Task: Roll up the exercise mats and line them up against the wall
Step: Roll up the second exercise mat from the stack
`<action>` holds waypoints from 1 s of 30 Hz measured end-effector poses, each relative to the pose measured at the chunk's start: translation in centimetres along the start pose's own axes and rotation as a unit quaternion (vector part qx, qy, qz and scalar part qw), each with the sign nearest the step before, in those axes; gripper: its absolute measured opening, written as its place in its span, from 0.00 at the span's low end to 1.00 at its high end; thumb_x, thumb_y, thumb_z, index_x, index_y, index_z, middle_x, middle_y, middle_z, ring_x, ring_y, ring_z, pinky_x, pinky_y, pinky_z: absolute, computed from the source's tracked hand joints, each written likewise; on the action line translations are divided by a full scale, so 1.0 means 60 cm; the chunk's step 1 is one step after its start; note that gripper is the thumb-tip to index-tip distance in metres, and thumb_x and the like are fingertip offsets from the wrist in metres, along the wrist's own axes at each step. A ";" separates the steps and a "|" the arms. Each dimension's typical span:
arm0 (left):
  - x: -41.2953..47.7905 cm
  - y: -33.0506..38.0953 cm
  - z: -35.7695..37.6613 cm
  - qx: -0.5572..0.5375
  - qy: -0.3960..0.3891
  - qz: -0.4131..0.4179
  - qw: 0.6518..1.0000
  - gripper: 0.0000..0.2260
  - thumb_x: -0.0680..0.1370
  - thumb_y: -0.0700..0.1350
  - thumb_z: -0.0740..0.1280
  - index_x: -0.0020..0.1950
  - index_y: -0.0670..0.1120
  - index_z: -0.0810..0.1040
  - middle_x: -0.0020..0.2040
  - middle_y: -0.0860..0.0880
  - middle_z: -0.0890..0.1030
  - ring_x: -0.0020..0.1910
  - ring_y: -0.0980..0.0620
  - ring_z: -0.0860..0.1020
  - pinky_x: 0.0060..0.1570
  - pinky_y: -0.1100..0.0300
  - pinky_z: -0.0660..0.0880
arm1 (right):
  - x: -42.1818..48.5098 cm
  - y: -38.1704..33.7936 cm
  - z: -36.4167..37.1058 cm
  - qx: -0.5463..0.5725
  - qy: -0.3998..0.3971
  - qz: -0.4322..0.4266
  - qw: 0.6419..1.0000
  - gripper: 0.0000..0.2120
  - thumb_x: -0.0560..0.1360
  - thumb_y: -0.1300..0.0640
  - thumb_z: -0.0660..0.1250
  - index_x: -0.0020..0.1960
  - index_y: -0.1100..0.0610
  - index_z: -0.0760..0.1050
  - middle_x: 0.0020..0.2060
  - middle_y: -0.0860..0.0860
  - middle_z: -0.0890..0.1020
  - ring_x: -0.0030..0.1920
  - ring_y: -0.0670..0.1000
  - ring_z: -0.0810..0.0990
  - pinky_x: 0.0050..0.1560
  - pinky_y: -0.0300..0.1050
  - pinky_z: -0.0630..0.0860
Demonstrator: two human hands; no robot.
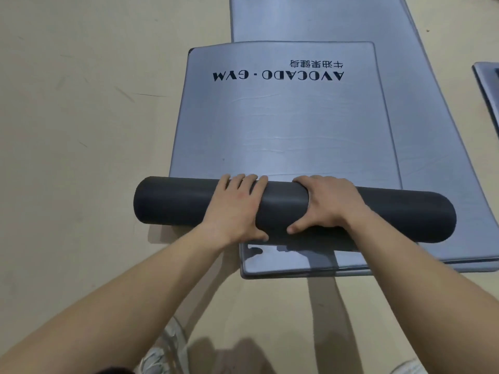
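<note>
A grey exercise mat (280, 122) printed "AVOCADO · GYM" lies partly rolled on the floor. Its rolled part is a dark grey cylinder (183, 203) lying crosswise at the near end. My left hand (237, 209) presses on top of the roll with fingers over its far side and thumb on the near side. My right hand (329, 203) grips the roll just beside it, thumb tucked under the near side. The roll rests across a second flat grey mat (445, 190) that lies underneath and extends to the right and far up.
The second mat's near edge (297, 268) sticks out below the roll. A corner of a further grey mat (488, 87) shows at the right edge. Beige floor (81, 130) spreads to the left. My shoes (162, 354) are at the bottom.
</note>
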State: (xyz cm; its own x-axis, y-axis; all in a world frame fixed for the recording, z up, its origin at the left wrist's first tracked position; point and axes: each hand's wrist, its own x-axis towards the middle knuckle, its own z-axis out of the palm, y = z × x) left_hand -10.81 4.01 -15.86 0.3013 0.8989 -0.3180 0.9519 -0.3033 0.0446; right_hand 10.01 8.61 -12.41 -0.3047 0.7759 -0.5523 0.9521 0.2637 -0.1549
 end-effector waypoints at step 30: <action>-0.005 -0.051 -0.012 0.047 -0.044 0.037 0.997 0.50 0.61 0.73 0.73 0.75 0.53 0.60 0.64 0.48 0.74 0.57 0.45 0.76 0.61 0.48 0.74 | -0.024 -0.008 0.025 -0.067 0.009 -0.020 0.998 0.65 0.54 0.26 0.76 0.81 0.48 0.53 0.72 0.54 0.69 0.70 0.59 0.70 0.72 0.56 0.65</action>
State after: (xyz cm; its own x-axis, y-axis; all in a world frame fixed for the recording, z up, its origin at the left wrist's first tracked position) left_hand -13.76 4.87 -15.22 0.3611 0.8430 -0.3987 0.9161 -0.4006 -0.0173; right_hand 10.05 6.50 -12.77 -0.3440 0.7734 -0.5324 0.9277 0.3676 -0.0654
